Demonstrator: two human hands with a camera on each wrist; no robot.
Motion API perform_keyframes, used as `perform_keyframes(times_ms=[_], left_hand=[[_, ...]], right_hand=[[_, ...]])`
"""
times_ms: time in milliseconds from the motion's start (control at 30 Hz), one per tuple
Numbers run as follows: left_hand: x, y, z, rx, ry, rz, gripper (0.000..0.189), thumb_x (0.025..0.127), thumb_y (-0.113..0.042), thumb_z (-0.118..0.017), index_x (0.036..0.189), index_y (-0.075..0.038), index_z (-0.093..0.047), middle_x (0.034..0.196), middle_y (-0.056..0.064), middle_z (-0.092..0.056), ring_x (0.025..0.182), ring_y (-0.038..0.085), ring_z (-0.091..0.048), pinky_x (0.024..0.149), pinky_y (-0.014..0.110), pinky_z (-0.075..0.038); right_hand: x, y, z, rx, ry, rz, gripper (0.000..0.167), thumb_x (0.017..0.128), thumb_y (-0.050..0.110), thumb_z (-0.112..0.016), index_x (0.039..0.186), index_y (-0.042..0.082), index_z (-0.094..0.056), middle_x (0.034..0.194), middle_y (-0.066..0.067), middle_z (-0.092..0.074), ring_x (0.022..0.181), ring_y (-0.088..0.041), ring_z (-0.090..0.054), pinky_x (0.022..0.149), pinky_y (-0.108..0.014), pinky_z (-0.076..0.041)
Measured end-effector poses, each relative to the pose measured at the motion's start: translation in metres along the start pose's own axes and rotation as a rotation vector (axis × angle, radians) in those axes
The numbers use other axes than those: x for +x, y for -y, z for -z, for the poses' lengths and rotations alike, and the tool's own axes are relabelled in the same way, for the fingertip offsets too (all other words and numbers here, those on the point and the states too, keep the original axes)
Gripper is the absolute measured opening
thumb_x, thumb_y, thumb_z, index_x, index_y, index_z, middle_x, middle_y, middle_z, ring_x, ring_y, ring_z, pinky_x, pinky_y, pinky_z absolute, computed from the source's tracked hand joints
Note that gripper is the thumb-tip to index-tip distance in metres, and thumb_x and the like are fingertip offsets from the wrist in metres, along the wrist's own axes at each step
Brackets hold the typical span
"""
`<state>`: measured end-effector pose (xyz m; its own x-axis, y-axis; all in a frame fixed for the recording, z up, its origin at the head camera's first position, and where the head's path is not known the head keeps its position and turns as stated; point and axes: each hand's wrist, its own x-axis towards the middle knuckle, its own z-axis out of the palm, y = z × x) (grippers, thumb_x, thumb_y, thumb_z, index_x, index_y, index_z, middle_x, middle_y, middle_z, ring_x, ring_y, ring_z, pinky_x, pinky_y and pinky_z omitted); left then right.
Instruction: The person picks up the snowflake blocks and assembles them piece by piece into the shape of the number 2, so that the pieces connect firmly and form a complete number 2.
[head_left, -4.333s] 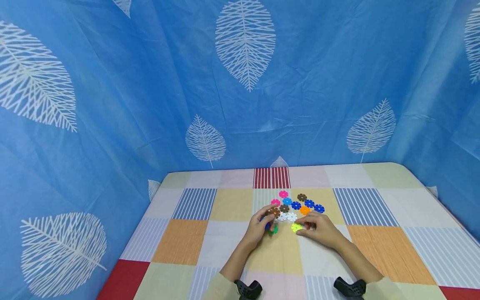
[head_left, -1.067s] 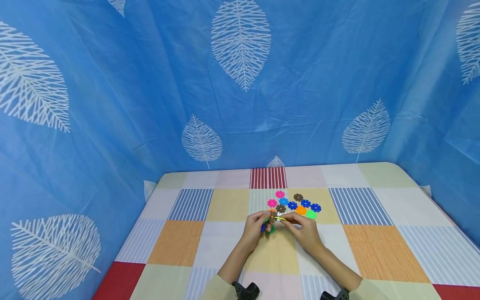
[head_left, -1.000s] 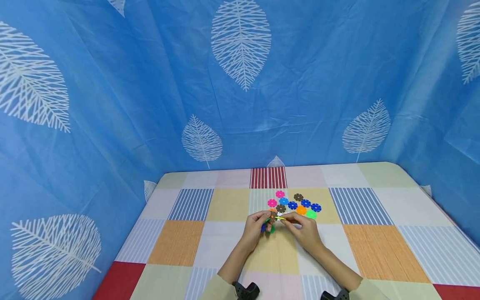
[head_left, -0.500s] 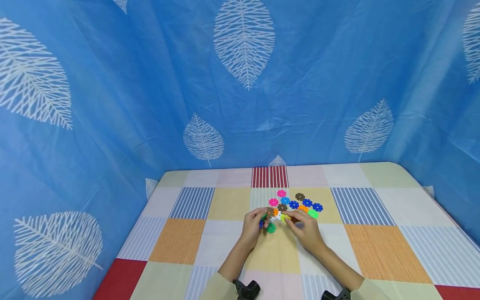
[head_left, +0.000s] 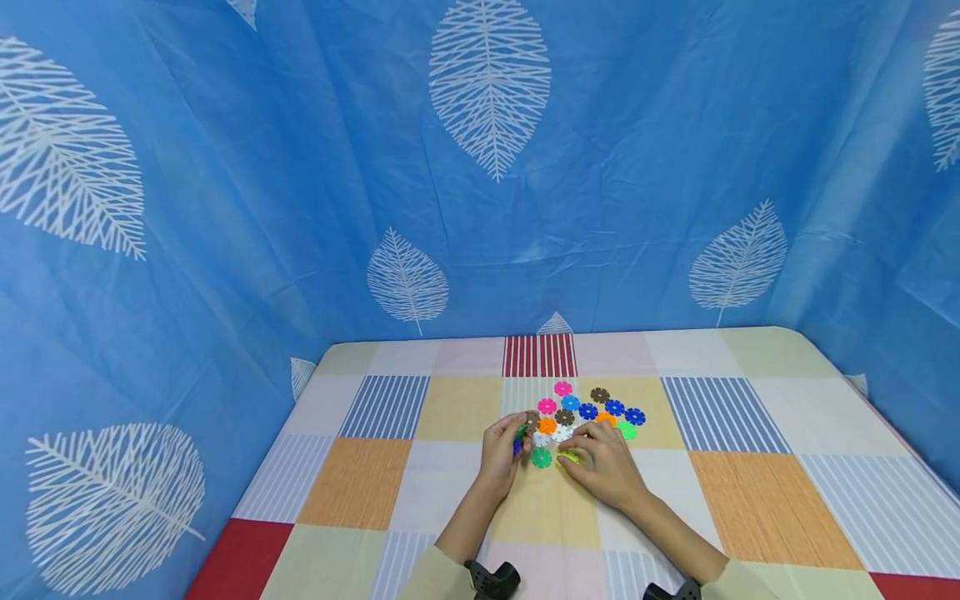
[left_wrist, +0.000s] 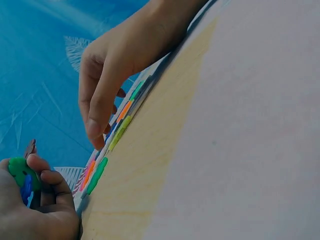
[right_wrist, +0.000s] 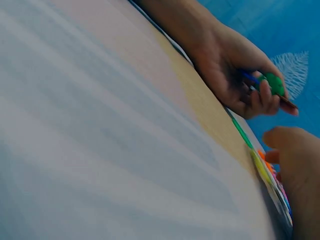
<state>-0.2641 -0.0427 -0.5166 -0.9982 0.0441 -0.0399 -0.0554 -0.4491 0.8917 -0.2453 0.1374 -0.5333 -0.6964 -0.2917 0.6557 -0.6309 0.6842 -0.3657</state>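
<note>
My left hand (head_left: 501, 454) grips a small cluster of joined snowflake discs. Green, blue and brown discs (head_left: 532, 421) show between its fingers; the left wrist view gives the green disc (left_wrist: 22, 172) and blue disc (left_wrist: 27, 190) more clearly. My right hand (head_left: 603, 462) is low over the table, thumb and fingertips close together with nothing visible between them. Beneath it a yellow disc (left_wrist: 120, 132) lies flat on the cloth, partly hidden by the thumb in the head view. White discs (head_left: 542, 439) and a green disc (head_left: 542, 457) lie between the hands.
Beyond the hands several loose discs lie flat: pink (head_left: 563, 388), light blue (head_left: 571, 403), dark blue (head_left: 635, 416), brown (head_left: 599, 395), orange (head_left: 548, 426) and light green (head_left: 626, 430). The patchwork tablecloth (head_left: 442, 408) ends at a blue leaf-print curtain (head_left: 600, 208).
A second ago the right hand pinched the yellow disc against the brown one in the left hand. It has since moved away and let the yellow disc down; the left hand shifted slightly left.
</note>
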Motion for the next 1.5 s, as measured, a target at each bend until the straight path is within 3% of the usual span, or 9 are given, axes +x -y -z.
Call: perform_keyframes(times_ms=[233, 433, 567, 733, 967, 1200, 1367, 1500], left_hand=[[0.0, 0.001, 0.001, 0.028, 0.046, -0.012, 0.028, 0.093, -0.009, -0.053, 0.108, 0.014, -0.061, 0.088, 0.005, -0.065, 0.051, 0.004, -0.045, 0.046, 0.012, -0.041], [0.0, 0.001, -0.001, 0.019, 0.036, -0.011, 0.026, 0.091, -0.008, -0.056, 0.106, 0.013, -0.062, 0.092, 0.009, -0.066, 0.054, 0.005, -0.047, 0.046, 0.012, -0.041], [0.0, 0.002, -0.002, 0.033, 0.02, -0.028, 0.025, 0.091, -0.006, -0.057, 0.108, 0.011, -0.062, 0.091, 0.008, -0.065, 0.054, 0.006, -0.047, 0.046, 0.012, -0.041], [0.0, 0.002, -0.003, 0.07, 0.021, -0.058, 0.027, 0.09, -0.006, -0.057, 0.116, 0.003, -0.061, 0.082, 0.004, -0.058, 0.054, 0.006, -0.047, 0.047, 0.013, -0.043], [0.0, 0.002, -0.002, 0.121, 0.048, -0.083, 0.023, 0.09, -0.005, -0.058, 0.108, 0.008, -0.063, 0.092, 0.008, -0.064, 0.054, 0.006, -0.049, 0.047, 0.013, -0.044], [0.001, 0.004, -0.001, 0.152, 0.099, -0.075, 0.025, 0.09, -0.007, -0.058, 0.109, 0.009, -0.063, 0.093, 0.013, -0.065, 0.053, 0.006, -0.049, 0.047, 0.014, -0.044], [-0.003, -0.001, -0.002, 0.168, 0.139, -0.064, 0.025, 0.091, -0.006, -0.056, 0.11, 0.01, -0.062, 0.103, 0.029, -0.061, 0.052, 0.006, -0.048, 0.048, 0.015, -0.044], [-0.009, -0.011, -0.006, 0.187, 0.168, -0.052, 0.024, 0.092, -0.003, -0.054, 0.109, 0.012, -0.061, 0.103, 0.032, -0.06, 0.053, 0.007, -0.047, 0.049, 0.016, -0.044]], right_hand=[[0.005, 0.019, -0.012, -0.058, 0.03, -0.072, 0.032, 0.068, 0.042, -0.079, 0.085, 0.015, -0.075, 0.08, 0.005, -0.054, 0.075, -0.012, -0.041, 0.066, -0.029, -0.033], [0.007, 0.028, -0.016, -0.007, 0.012, -0.152, 0.03, 0.064, 0.033, -0.083, 0.084, 0.013, -0.073, 0.081, 0.006, -0.058, 0.075, -0.012, -0.04, 0.067, -0.03, -0.036], [0.007, 0.028, -0.015, 0.175, -0.025, -0.245, 0.026, 0.066, 0.016, -0.083, 0.087, 0.012, -0.067, 0.077, 0.007, -0.061, 0.07, -0.008, -0.049, 0.062, -0.024, -0.045], [0.008, 0.022, -0.01, 0.413, -0.154, -0.359, 0.019, 0.074, 0.002, -0.075, 0.092, 0.006, -0.068, 0.077, 0.0, -0.067, 0.064, -0.008, -0.06, 0.056, -0.019, -0.051], [0.019, 0.045, 0.012, 0.581, -0.191, -0.407, 0.012, 0.078, -0.009, -0.067, 0.09, -0.006, -0.066, 0.086, -0.017, -0.068, 0.074, -0.033, -0.066, 0.063, -0.03, -0.056], [0.018, 0.044, 0.01, 0.581, -0.208, -0.319, 0.012, 0.076, -0.013, -0.067, 0.087, -0.007, -0.066, 0.083, -0.019, -0.067, 0.072, -0.034, -0.065, 0.063, -0.029, -0.056], [0.014, 0.031, -0.001, 0.498, -0.238, -0.212, 0.018, 0.071, -0.015, -0.069, 0.083, -0.002, -0.068, 0.078, -0.012, -0.068, 0.068, -0.029, -0.066, 0.062, -0.023, -0.055], [0.011, 0.019, -0.01, 0.405, -0.259, -0.117, 0.023, 0.067, -0.012, -0.074, 0.081, 0.005, -0.069, 0.077, -0.003, -0.069, 0.067, -0.022, -0.067, 0.064, -0.016, -0.052]])
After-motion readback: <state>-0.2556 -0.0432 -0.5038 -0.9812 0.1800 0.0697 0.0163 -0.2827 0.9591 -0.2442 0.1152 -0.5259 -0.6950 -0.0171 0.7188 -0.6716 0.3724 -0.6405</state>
